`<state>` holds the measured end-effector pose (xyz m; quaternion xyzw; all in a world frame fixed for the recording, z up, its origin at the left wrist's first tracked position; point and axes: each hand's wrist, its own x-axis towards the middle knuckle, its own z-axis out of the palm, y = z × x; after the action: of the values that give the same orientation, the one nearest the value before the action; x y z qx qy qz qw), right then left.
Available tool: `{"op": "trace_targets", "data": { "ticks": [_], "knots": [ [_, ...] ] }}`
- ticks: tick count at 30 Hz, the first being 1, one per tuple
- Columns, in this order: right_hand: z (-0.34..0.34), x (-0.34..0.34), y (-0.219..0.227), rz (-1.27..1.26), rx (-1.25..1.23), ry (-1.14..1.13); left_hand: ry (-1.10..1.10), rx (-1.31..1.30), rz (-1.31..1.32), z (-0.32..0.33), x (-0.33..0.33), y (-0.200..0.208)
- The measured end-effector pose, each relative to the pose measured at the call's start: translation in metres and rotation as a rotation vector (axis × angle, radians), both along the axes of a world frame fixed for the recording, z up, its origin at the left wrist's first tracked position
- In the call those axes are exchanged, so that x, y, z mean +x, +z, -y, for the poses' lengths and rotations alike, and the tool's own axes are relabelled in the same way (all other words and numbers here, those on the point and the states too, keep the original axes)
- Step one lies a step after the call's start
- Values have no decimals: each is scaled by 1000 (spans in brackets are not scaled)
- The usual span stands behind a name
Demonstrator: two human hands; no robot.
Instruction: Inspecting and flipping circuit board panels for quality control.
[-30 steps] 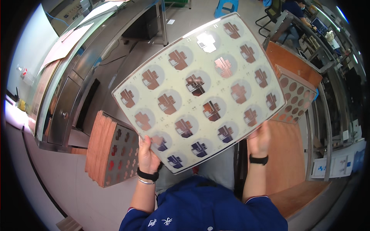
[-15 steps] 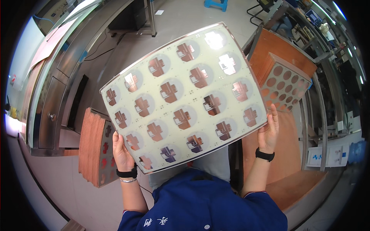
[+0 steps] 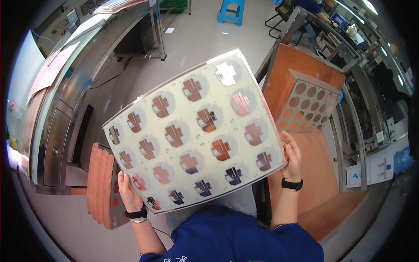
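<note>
A large pale circuit board panel (image 3: 198,135) with rows of copper patterns spans the space before me, its far right corner raised in the picture. My left hand (image 3: 129,193) grips its left edge near the lower corner, thumb on the face and fingers mostly hidden behind. On the right edge, my right hand (image 3: 291,157) is closed around the rim near the lower right corner. Just beyond the left hand stands a thick stack of copper-edged panels (image 3: 99,187), partly covered by the held one. Bright glare covers a copper patch near the far right corner.
To the right, an orange-brown wooden rack (image 3: 305,161) carries a stack of panels with round copper spots (image 3: 307,107). A metal-fronted bench (image 3: 48,135) runs along the left. Farther off are a blue stool (image 3: 231,13) and a seated person (image 3: 310,8) at another bench.
The held panel and both hands sit lower and farther left in the picture. The view has shifted too, showing more of the far floor and stool. Glare on the copper has moved.
</note>
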<state>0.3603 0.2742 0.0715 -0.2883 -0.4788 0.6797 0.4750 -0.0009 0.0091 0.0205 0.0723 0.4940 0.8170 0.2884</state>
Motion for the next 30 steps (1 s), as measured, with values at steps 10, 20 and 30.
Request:
{"op": "trace_targets", "data": {
  "ticks": [10,20,30],
  "knots": [
    [-13,7,8,207,93,70,-20,-14,-116,3,-6,12],
    [-9,-20,11,-266,497,51,109,299,-535,-9,-13,32],
    [19,-49,9,-519,-114,64,-168,258,-27,-36,24,24]
  ]
}}
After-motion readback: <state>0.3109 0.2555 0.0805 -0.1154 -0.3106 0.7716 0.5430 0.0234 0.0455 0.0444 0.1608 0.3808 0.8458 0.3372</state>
